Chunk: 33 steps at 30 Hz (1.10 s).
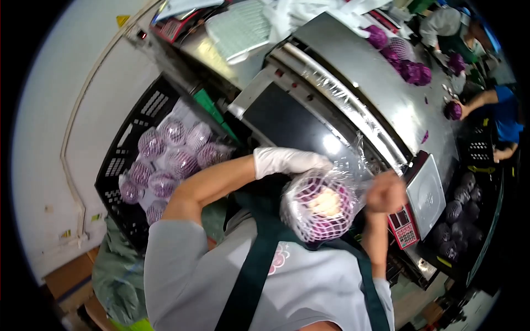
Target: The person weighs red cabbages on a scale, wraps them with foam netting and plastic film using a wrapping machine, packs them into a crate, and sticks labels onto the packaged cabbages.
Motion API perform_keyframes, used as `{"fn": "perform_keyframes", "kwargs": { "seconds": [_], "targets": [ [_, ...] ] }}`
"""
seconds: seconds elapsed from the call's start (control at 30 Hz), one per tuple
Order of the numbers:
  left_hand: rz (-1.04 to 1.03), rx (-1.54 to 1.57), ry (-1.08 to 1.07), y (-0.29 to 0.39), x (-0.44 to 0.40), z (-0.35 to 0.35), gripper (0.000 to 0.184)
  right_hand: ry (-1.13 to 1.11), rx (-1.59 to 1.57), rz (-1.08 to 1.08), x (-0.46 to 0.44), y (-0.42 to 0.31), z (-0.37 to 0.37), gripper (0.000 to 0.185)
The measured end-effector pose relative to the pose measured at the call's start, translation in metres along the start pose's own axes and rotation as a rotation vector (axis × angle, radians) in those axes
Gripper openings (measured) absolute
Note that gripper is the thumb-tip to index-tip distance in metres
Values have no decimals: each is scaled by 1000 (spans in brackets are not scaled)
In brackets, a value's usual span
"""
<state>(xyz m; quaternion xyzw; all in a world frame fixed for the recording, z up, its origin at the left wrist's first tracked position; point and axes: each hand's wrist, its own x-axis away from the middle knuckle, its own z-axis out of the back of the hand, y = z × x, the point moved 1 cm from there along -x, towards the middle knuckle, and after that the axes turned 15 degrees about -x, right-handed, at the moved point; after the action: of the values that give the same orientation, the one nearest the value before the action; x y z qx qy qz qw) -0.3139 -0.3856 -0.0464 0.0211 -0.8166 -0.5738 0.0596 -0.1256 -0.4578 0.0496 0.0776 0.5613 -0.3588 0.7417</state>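
Note:
A purple cabbage [320,207] in a white foam net, with clear film around it, is held up in front of my chest. My left hand [292,161], in a white glove, lies against its upper left side, fingers wrapped round it. To the right of the cabbage my bare right hand [385,192] is closed and blurred by motion; clear film stretches from the cabbage towards it. Whether the fist grips that film is hard to make out. Just beyond both hands is the wrapping machine [292,121] with its dark plate.
A black crate [118,157] of netted cabbages stands at the left. At the right are a red scale [406,226] and another crate of cabbages [452,220]. Unwrapped cabbages [411,71] lie on the metal table [353,60]. Two co-workers [505,118] are at the upper right.

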Motion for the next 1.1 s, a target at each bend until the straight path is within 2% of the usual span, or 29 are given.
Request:
{"fn": "perform_keyframes", "kwargs": {
  "seconds": [0.03, 0.07, 0.1, 0.13, 0.17, 0.23, 0.33, 0.4, 0.43, 0.47, 0.5, 0.53, 0.57, 0.6, 0.67, 0.7, 0.73, 0.77, 0.8, 0.83, 0.87, 0.93, 1.0, 1.07, 1.1],
  "targets": [
    [39, -57, -77, 0, -3, 0, 36, 181, -185, -172, -9, 9, 6, 23],
    [-90, -347, 36, 15, 0, -11, 33, 111, -245, -12, -47, 4, -5, 21],
    [-139, -466, 93, 24, 0, -14, 33, -51, -199, 112, -83, -10, -21, 22],
    [-153, -472, 119, 29, -4, -17, 34, -114, -385, 157, -101, -16, -40, 22],
    [-155, -408, 137, 31, -7, -21, 35, -125, -622, 111, -111, -23, -59, 24],
    [-150, -191, 206, 29, -6, -25, 37, -239, -953, 163, -118, -44, -100, 28],
    [-135, 166, 406, 7, 10, -33, 40, -955, -1195, -39, -94, -63, -130, 23],
    [-133, 354, 551, -15, 23, -39, 41, -1175, -1356, -88, -74, -52, -149, 22],
    [-125, 424, 626, -27, 32, -41, 42, -1412, -1371, -269, -59, -37, -146, 43],
    [-118, 471, 680, -36, 40, -45, 43, -1479, -1538, -306, -44, -21, -146, 56],
    [-115, 506, 716, -45, 47, -48, 44, -1529, -1754, -774, -29, -3, -130, 57],
    [-100, 524, 725, -50, 56, -52, 45, -1477, -2003, -1018, -10, 11, -117, 58],
    [-76, 529, 715, -55, 63, -56, 46, -1292, -2024, -1303, 6, 21, -100, 56],
    [-54, 516, 658, -53, 64, -57, 63, -993, -2039, -1389, 37, 35, -84, 57],
    [-27, 232, 611, -25, 79, -68, 84, -440, -1820, -1855, 65, 34, -53, 63],
    [-51, -18, 568, -23, 75, -67, 100, -305, -1579, -2045, 60, 21, -57, 67],
    [-177, 21, 545, -24, 71, -69, 100, -165, -1319, -2197, 54, 9, -60, 71],
    [-182, 126, 592, -26, 73, -64, 95, 157, -1320, -2411, 59, 18, -68, 77],
    [-187, 233, 636, -17, 80, -61, 90, -148, -1401, -2167, 51, 3, -84, 79],
    [-242, 191, 821, -12, 86, -55, 81, -137, -1384, -2141, 35, -11, -102, 80],
    [-330, 261, 793, -10, 104, -46, 77, -119, -1368, -2117, 17, -21, -119, 81],
    [-448, 331, 914, 3, 144, -44, 76, -190, -1391, -2096, -5, -29, -154, 82],
    [-477, 234, 1065, -1, 186, -46, 78, -438, -1512, -1749, -7, -38, -188, 79],
    [-602, 181, 1115, -11, 229, -56, 70, -611, -1292, -1249, -21, -66, -218, 77],
    [-585, 195, 1170, -20, 253, -61, 72, -612, -1363, -1270, -26, -74, -225, 78]
  ]
}}
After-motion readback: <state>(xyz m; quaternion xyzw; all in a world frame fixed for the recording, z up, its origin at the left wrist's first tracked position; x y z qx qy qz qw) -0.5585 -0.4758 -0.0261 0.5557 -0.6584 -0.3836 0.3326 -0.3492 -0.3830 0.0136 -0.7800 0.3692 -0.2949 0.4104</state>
